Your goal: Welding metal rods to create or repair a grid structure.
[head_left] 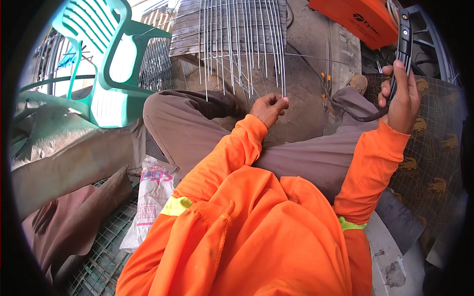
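Note:
My left hand (pixel 269 108) is closed, thumb and fingers pinched at the near end of a thin metal rod (pixel 280 64). That rod belongs to a row of several long, straight metal rods (pixel 229 44), lying side by side and crossed by another rod. They rest on a slatted wooden platform (pixel 185 32), with their near ends sticking out past its edge. Raised at the right, my right hand (pixel 402 98) is closed around a long black handle (pixel 405 42) with shiny screws. A black cable (pixel 363 118) bends away below that hand; the handle's exact kind is unclear.
An orange box-shaped machine (pixel 363 22) stands at the far right. Orange-handled pliers (pixel 325 86) lie on the ground. At the left is a green plastic chair (pixel 111 64). A white printed sack (pixel 153 202) lies beside me on green wire mesh (pixel 106 232). Dark patterned sheeting (pixel 437 153) covers the right side.

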Tool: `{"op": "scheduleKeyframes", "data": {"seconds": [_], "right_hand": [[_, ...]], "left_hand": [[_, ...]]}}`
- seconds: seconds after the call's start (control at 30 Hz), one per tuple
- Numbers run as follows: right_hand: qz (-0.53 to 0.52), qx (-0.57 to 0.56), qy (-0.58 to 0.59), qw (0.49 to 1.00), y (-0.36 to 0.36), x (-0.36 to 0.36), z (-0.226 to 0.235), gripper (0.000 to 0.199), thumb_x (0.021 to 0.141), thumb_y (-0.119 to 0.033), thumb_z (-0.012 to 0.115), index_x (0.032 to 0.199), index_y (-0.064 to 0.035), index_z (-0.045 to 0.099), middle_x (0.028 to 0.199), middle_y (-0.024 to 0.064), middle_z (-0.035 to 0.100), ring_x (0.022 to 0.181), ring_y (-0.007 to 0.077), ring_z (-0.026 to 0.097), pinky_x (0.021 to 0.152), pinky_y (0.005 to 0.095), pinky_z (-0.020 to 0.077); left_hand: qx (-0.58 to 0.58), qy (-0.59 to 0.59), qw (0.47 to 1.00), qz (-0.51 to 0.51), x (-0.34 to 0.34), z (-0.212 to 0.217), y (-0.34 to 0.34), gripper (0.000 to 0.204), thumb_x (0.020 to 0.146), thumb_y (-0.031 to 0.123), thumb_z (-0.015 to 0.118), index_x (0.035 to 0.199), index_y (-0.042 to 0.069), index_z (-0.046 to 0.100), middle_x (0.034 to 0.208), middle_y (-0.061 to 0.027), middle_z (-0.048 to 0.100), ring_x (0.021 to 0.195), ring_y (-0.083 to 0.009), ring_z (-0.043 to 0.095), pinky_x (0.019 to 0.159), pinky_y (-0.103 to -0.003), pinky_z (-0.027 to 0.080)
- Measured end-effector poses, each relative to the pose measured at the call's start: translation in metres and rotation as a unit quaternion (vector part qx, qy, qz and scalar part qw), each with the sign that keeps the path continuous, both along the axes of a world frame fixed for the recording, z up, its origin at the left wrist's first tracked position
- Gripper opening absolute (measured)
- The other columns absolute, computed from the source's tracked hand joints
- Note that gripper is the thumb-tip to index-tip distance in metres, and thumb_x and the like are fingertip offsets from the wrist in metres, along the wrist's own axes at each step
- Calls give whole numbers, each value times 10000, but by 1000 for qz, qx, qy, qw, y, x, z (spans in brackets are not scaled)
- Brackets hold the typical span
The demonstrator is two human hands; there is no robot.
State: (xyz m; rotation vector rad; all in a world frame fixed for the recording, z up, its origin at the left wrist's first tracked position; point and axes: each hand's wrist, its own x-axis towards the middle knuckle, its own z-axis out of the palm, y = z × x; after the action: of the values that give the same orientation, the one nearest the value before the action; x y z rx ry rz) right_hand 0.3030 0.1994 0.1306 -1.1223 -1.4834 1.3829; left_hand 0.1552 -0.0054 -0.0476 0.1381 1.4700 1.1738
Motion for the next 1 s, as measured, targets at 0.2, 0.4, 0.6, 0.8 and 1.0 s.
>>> {"op": "scheduleKeyframes", "data": {"seconds": [0.2, 0.4, 0.6, 0.8, 1.0], "right_hand": [[-12, 7, -5, 1000, 0, 7, 0, 267, 964, -288, 662, 1020, -29, 630, 883, 48, 638, 573, 48, 486, 435, 212, 376], [-9, 1, -24, 1000, -18, 22, -4, 263, 980, -302, 635, 966, -40, 617, 816, 26, 609, 541, 42, 473, 420, 212, 365], [-51, -24, -90, 994, -61, 49, -28, 279, 993, -331, 616, 961, -55, 607, 763, -3, 573, 497, 20, 452, 403, 199, 365], [-50, -45, -85, 994, -60, 48, -34, 283, 991, -334, 619, 962, -54, 597, 768, 3, 581, 498, 21, 461, 399, 192, 366], [-53, -48, -94, 993, -60, 48, -35, 284, 990, -336, 619, 950, -55, 595, 768, -1, 584, 497, 22, 460, 401, 192, 364]], "left_hand": [[-41, 416, 863, -283, -11, 43, -16, 302, 932, 317, 674, 1076, 53, 648, 1025, -98, 683, 896, -313, 647, 800, -391, 515], [137, 678, 662, -288, -9, 28, -9, 404, 907, 281, 659, 1277, 143, 578, 1370, -60, 553, 1289, -276, 500, 1036, -428, 396], [165, 704, 590, -359, -43, 24, 5, 408, 915, 311, 667, 1280, 158, 567, 1366, -21, 561, 1296, -202, 507, 1038, -413, 387], [204, 713, 561, -368, -61, 18, 6, 328, 903, 331, 689, 1177, 172, 603, 1286, 1, 588, 1296, -204, 512, 1008, -401, 414], [197, 718, 551, -377, -67, 14, 4, 319, 901, 357, 687, 1162, 190, 609, 1286, 6, 585, 1331, -201, 489, 1033, -399, 408]]}}
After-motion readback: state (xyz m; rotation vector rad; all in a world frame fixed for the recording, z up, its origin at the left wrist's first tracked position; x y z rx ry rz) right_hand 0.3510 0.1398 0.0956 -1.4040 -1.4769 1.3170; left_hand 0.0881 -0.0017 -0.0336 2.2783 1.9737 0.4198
